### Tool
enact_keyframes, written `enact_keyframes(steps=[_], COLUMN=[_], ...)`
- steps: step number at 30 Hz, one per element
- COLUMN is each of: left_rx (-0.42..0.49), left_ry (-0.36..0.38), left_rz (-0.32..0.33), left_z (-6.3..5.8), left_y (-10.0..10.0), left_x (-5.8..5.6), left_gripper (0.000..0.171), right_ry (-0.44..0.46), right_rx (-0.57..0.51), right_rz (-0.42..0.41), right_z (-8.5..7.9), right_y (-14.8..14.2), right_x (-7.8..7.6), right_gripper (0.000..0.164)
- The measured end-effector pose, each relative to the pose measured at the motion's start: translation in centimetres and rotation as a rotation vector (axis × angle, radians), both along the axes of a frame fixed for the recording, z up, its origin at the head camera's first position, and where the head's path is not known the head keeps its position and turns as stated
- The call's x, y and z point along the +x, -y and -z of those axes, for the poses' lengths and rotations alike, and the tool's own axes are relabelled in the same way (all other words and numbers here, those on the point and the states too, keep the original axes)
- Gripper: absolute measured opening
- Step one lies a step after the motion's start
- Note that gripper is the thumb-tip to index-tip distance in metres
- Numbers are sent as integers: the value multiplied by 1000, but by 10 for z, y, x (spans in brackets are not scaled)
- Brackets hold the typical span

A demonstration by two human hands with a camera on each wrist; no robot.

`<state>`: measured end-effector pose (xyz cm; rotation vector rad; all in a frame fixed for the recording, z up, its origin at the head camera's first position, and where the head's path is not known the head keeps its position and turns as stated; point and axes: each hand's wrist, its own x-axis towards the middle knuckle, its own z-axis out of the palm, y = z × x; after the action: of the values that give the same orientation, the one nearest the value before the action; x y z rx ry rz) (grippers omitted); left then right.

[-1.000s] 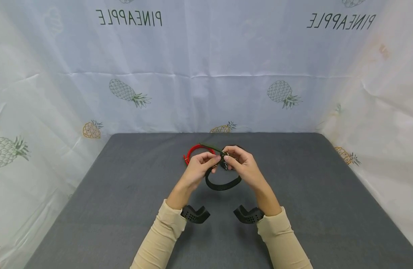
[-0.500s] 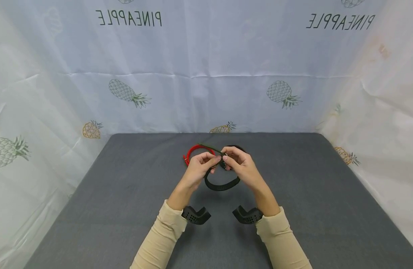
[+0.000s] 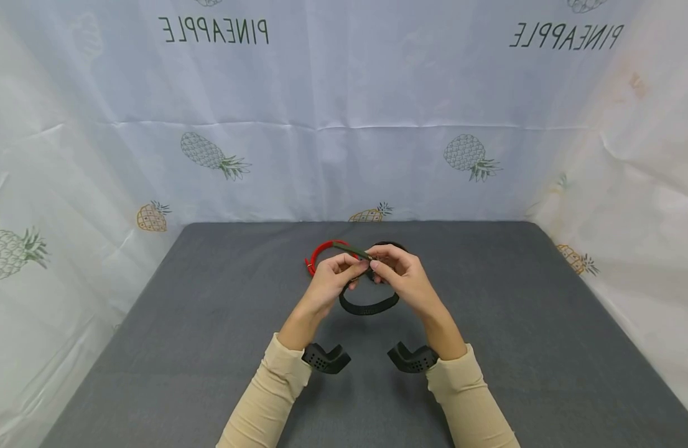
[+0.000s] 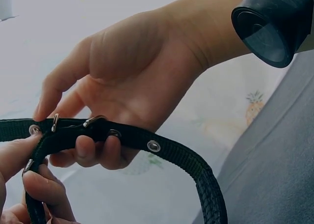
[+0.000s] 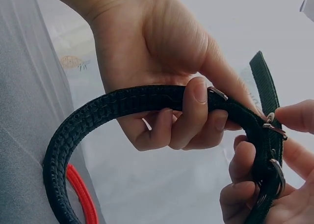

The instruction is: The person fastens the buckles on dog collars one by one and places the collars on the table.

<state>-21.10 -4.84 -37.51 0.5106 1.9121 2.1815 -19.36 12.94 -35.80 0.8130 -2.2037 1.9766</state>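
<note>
Both hands hold a dark green and black collar (image 3: 369,309) above the table, its braided loop hanging below them in the head view. The left hand (image 3: 333,277) grips it around the metal buckle (image 5: 278,177). Its fingers (image 4: 84,150) curl round the strap. The right hand (image 3: 407,274) pinches the strap close beside, near a metal ring (image 5: 218,93), with fingers (image 5: 194,108) wrapped over it. The collar's flat green tail (image 5: 265,81) passes through a metal keeper (image 5: 274,130) and sticks out to the upper left in the head view. Metal eyelets (image 4: 153,146) line the strap.
A red collar (image 3: 317,252) lies on the grey table (image 3: 237,311) behind the left hand. Behind the right hand a black curved item (image 3: 393,244) is mostly hidden. Black mounts (image 3: 327,359) sit on both wrists. A pineapple-print curtain (image 3: 344,168) encloses the back and sides.
The collar's tail has turned and now shows more of its flat face. The loop has shifted slightly left and up. The right hand has moved slightly left; the left is nearly still.
</note>
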Motion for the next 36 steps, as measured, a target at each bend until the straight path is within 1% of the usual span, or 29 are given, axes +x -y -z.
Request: enact_keyframes(steps=[3, 6, 10, 13, 16, 18, 20, 25, 28, 31, 36], left_rx=[2, 6, 21, 15, -6, -16, -17, -28, -43, -69, -150], left_ry=[-18, -26, -31, -43, -61, -74, -76, -86, -124, -182, -291], left_rz=[8, 8, 9, 13, 38, 62, 85, 110, 118, 108, 48], left_z=[0, 1, 1, 1, 1, 0, 0, -2, -3, -2, 1], left_y=[0, 1, 2, 4, 5, 5, 6, 7, 8, 8, 7], left_x=[0, 0, 0, -1, -1, -1, -1, 0, 1, 1, 0], left_gripper=[18, 19, 20, 16, 7, 13, 21, 28, 32, 33, 29], right_ry=[-4, -12, -16, 6, 31, 45, 53, 71, 75, 75, 58], right_rx=[-28, -48, -46, -15, 28, 53, 71, 57, 35, 34, 103], right_rz=[-24, -52, -66, -31, 36, 69, 84, 62, 52, 54, 106], right_z=[0, 1, 2, 1, -1, -1, -1, 0, 0, -1, -2], right_y=[0, -1, -2, -2, -2, -2, -2, -3, -4, -4, -2], right_x=[0, 0, -1, -1, -1, -1, -2, -4, -4, -2, -1], right_gripper=[29, 24, 23, 31, 35, 35, 34, 32, 31, 30, 28])
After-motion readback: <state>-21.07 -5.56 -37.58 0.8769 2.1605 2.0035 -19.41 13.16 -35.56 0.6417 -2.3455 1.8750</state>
